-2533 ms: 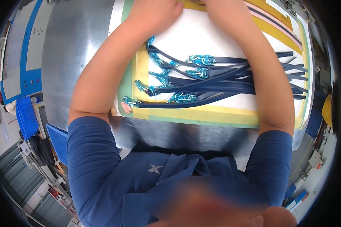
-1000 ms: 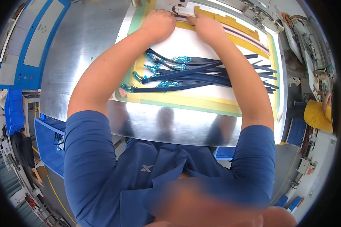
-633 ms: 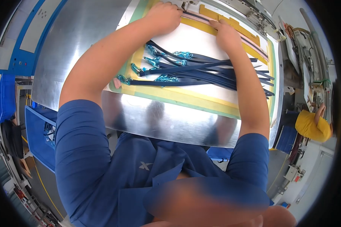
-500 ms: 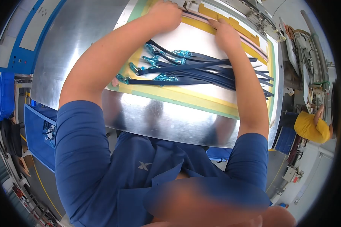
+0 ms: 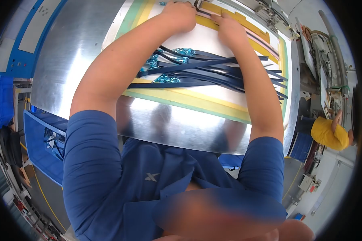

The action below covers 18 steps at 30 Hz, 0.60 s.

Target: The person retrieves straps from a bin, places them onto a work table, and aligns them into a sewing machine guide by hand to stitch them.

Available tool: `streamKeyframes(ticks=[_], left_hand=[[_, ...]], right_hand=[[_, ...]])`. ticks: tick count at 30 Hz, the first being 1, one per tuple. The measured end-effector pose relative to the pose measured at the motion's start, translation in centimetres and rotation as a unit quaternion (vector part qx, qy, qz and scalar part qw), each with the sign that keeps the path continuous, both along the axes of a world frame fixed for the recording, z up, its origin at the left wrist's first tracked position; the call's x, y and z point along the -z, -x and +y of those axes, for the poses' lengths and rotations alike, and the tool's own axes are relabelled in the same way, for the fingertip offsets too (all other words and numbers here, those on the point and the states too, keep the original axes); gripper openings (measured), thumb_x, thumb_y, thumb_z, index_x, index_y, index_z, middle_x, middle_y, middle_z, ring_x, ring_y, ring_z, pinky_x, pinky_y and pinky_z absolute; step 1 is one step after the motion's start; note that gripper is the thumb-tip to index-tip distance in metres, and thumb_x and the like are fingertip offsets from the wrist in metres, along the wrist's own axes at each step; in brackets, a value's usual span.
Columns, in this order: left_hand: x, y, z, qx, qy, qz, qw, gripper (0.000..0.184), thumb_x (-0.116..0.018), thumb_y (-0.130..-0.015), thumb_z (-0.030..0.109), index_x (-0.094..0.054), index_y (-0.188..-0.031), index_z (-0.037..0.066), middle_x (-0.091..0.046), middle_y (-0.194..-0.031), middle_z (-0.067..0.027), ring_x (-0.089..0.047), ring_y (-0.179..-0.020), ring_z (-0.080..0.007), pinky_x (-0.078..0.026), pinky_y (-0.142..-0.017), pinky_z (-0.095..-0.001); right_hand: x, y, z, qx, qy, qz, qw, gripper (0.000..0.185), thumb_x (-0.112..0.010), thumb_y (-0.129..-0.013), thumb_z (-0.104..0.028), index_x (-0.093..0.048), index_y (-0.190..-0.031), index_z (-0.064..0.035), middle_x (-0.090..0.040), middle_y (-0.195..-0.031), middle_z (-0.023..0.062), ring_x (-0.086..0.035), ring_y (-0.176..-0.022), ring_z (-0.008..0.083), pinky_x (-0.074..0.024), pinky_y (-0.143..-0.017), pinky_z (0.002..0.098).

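My left hand [image 5: 182, 17] is closed around a dark blue strap near the top of the white board [image 5: 197, 40]; a bit of teal wrapping shows beyond its knuckles. To its right, my right hand [image 5: 230, 31] has its fingers together at the same dark blue strap [image 5: 253, 36], which lies along a pink strip between yellow guides [image 5: 265, 51]. The fingertips are partly hidden. Below my hands several dark blue straps [image 5: 205, 64] lie crossed in a loose pile, with teal-wrapped clasps [image 5: 167, 79] at their left ends. My left forearm covers some of these ends.
A metal table [image 5: 165, 120] carries the board. Machine parts [image 5: 275, 14] stand behind the guides. A blue bin [image 5: 40, 144] with strap pieces stands at lower left, and a blue panel [image 5: 24, 40] at upper left. A person in yellow [image 5: 330, 133] is at far right.
My right hand has shifted left, closer to my left hand. The board and straps sit further left in view. My left forearm now covers the lower clasps, and teal wrapping shows beside my left hand.
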<state>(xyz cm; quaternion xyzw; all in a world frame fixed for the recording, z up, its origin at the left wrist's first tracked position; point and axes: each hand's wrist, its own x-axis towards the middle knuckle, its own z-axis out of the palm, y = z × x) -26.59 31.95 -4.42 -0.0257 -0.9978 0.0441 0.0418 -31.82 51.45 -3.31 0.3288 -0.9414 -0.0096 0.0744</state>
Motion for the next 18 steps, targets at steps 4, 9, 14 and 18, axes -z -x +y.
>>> streamKeyframes(ticks=[4,9,14,18], left_hand=[[0.4,0.9,-0.3,-0.002,-0.029,-0.017,0.999,0.049,-0.057,-0.099,0.034,-0.058,-0.145,0.017,-0.059,-0.141,-0.0127,-0.056,-0.133,-0.0324,-0.046,-0.110,-0.0480],[-0.5,-0.2,0.7,-0.024,-0.035,-0.006,0.999,0.050,-0.054,-0.099,0.032,-0.055,-0.148,0.019,-0.057,-0.144,-0.0149,-0.055,-0.133,-0.0329,-0.046,-0.111,-0.0480],[-0.6,0.3,1.2,-0.039,-0.019,-0.021,0.999,0.051,-0.054,-0.099,0.032,-0.054,-0.149,0.021,-0.055,-0.146,-0.0157,-0.055,-0.134,-0.0344,-0.045,-0.112,-0.0476],[0.2,1.0,1.1,-0.028,-0.021,-0.007,0.999,0.053,-0.054,-0.099,0.032,-0.052,-0.151,0.022,-0.054,-0.148,-0.0159,-0.054,-0.135,-0.0357,-0.045,-0.113,-0.0487]], right_hand=[[-0.5,0.2,1.0,-0.006,0.000,-0.004,1.000,0.050,-0.049,-0.094,-0.003,-0.066,-0.137,-0.0225,-0.065,-0.124,0.0104,-0.066,-0.117,0.0316,-0.0541,-0.098,0.0436],[-0.5,1.3,4.5,0.042,-0.008,0.001,0.999,0.049,-0.047,-0.096,-0.003,-0.066,-0.136,-0.0228,-0.065,-0.122,0.0097,-0.064,-0.119,0.0320,-0.0533,-0.098,0.0451],[-0.5,1.5,6.4,0.046,0.015,-0.012,0.999,0.047,-0.048,-0.096,-0.004,-0.066,-0.136,-0.0210,-0.066,-0.121,0.0106,-0.064,-0.118,0.0324,-0.0530,-0.097,0.0452],[-0.4,1.5,5.9,0.029,0.024,-0.001,0.999,0.046,-0.048,-0.096,-0.004,-0.067,-0.134,-0.0191,-0.066,-0.120,0.0113,-0.064,-0.117,0.0322,-0.0529,-0.097,0.0446]])
